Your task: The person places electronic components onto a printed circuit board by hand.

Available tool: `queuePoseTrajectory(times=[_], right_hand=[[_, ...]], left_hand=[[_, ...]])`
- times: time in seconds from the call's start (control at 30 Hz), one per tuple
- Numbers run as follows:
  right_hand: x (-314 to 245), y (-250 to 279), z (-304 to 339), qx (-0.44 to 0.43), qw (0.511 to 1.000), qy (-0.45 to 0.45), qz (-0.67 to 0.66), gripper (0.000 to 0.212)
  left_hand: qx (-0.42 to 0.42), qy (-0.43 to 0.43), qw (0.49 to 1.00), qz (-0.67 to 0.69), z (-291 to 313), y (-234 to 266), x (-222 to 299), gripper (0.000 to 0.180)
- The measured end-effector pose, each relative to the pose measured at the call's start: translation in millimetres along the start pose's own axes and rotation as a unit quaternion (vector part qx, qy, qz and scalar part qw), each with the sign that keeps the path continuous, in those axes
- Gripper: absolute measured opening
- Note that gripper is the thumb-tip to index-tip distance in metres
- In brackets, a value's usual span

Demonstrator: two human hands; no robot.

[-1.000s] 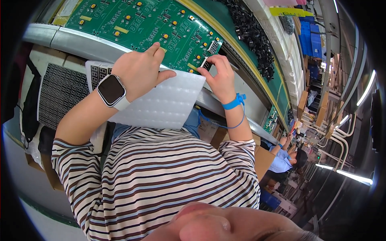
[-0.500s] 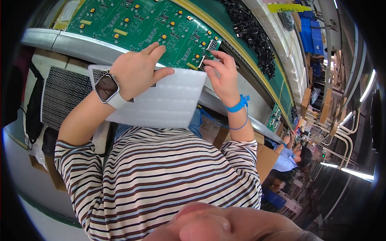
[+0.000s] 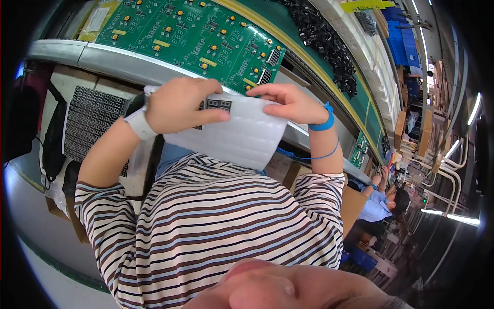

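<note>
A white foam sheet [image 3: 231, 136] lies tilted over my lap, against the metal edge of the line. My left hand [image 3: 180, 105], wearing a watch, is curled at its upper edge, with the thumb against a black digit display [image 3: 220, 105] on the sheet. My right hand [image 3: 293, 105], in a blue wrist strap, pinches the sheet's upper right edge; its thumb is on top and its fingers are partly hidden. Just beyond is a green circuit board panel [image 3: 198, 33] with yellow buttons. Two white-faced digit displays [image 3: 274, 56] sit at its right end.
A tray of many digit displays [image 3: 92, 121] stands at my left. A metal rail [image 3: 123, 59] runs along the near side of the panel. Black parts [image 3: 329, 51] are heaped on the far side. A co-worker [image 3: 381, 203] is at work further right.
My right hand has come back from the displays at the panel's right end to the foam sheet. My left fingers, stretched out before, have curled in. The sheet has shifted right.
</note>
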State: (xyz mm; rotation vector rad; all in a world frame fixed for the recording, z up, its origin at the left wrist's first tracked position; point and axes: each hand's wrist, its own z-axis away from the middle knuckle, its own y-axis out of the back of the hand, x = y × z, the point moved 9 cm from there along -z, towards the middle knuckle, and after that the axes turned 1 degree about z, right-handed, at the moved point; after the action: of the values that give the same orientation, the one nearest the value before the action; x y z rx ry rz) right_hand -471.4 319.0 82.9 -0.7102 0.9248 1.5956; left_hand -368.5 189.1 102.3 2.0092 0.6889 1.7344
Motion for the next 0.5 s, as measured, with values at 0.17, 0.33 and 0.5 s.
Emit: queuePoseTrajectory(times=[0.17, 0.33, 0.5], right_hand=[[-9.2, 9.9, 10.5, 0.1, 0.992, -0.005, 0.072, 0.045], [-81.3, -46.9, 10.4, 0.225, 0.816, 0.261, 0.464, 0.057], [-72.5, -55.9, 0.5, 0.265, 0.762, 0.281, 0.52, 0.056]], left_hand=[[-0.113, 0.024, 0.991, 0.073, 2.9, -12.3, -15.4, 0.031], [-0.174, 0.082, 0.972, 0.137, -8.0, -21.7, -23.9, 0.029], [-0.157, 0.049, 0.978, 0.124, -8.8, -21.7, -25.0, 0.025]])
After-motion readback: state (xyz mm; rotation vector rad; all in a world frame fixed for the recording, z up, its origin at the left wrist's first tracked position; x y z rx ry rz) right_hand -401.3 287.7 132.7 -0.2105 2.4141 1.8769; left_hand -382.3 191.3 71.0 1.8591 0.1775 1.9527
